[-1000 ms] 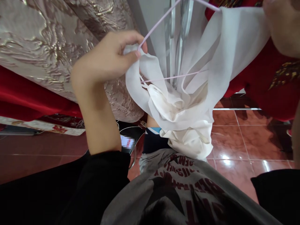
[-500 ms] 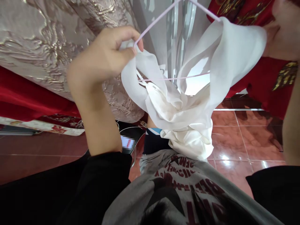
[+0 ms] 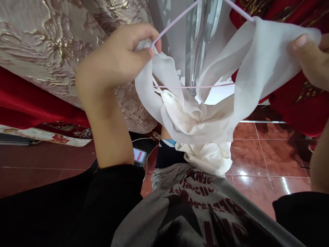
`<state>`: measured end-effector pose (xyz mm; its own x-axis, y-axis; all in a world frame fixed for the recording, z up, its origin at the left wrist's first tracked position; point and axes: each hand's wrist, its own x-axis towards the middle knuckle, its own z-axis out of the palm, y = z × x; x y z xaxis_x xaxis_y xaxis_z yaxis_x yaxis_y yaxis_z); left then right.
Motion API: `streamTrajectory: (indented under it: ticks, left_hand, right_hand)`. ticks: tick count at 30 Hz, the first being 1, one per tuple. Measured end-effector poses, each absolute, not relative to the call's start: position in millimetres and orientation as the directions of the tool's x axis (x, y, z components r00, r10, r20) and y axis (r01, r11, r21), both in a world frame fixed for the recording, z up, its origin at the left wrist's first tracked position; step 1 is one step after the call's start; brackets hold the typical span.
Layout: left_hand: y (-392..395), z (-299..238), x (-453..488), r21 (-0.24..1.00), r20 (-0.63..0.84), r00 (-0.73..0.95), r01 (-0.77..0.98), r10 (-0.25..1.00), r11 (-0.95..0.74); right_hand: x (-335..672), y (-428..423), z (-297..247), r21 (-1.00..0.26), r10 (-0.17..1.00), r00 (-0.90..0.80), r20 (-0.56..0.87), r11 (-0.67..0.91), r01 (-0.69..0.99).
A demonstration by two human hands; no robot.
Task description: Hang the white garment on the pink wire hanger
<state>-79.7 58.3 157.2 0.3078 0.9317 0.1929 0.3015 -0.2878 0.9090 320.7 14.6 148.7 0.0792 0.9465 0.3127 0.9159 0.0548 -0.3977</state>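
Observation:
A sheer white garment hangs from a thin pink wire hanger, whose top lies beyond the upper edge of the head view. My left hand pinches the hanger's left corner together with the cloth on it. On the far right, my right hand has its thumb pressed on the garment's stretched edge; its other fingers are mostly hidden. The hanger's lower bar crosses behind the cloth. Cream lining bunches low, near my lap.
Pink brocade fabric hangs at left above red cloth. Red garments with gold trim hang at right. A phone with its screen lit lies on a black seat beside my left arm. Red tiles cover the floor.
My right hand has come further into view and draws the garment's right side outward, stretching it flatter. My left hand keeps its pinch and has shifted slightly right and up.

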Motion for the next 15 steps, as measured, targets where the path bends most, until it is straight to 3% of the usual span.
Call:
streamTrajectory:
  ticks: [3,5,8,11,13,15]
  left_hand:
    - [56.7,157.3,-78.1,0.992,0.044,0.185,0.112,0.982,-0.066]
    - [56.3,156.4,-78.6,0.992,0.036,0.166,0.111,0.985,-0.055]
    - [58.5,153.6,-82.0,0.944,0.141,0.209,0.266,0.968,-0.195]
    - [62.4,149.4,-86.7,0.821,0.253,0.329,0.424,0.910,-0.382]
    - [63.7,147.0,-89.0,0.756,0.303,0.396,0.453,0.867,-0.471]
    - [63.5,145.6,-90.1,0.768,0.327,0.384,0.424,0.864,-0.479]
  right_hand:
    - [302.5,9.0,150.0,-0.360,0.949,0.113,0.295,0.001,0.933]
    - [300.7,11.0,147.6,-0.356,0.949,0.161,0.271,-0.056,0.933]
    - [305.9,14.6,141.9,-0.361,0.954,0.120,0.275,-0.014,0.932]
    - [310.6,14.2,139.4,-0.338,0.954,0.036,0.297,0.070,0.939]
    - [311.1,12.7,139.6,-0.268,0.945,0.000,0.328,0.094,0.959]
    - [310.4,12.0,139.4,-0.229,0.936,-0.029,0.350,0.116,0.967]
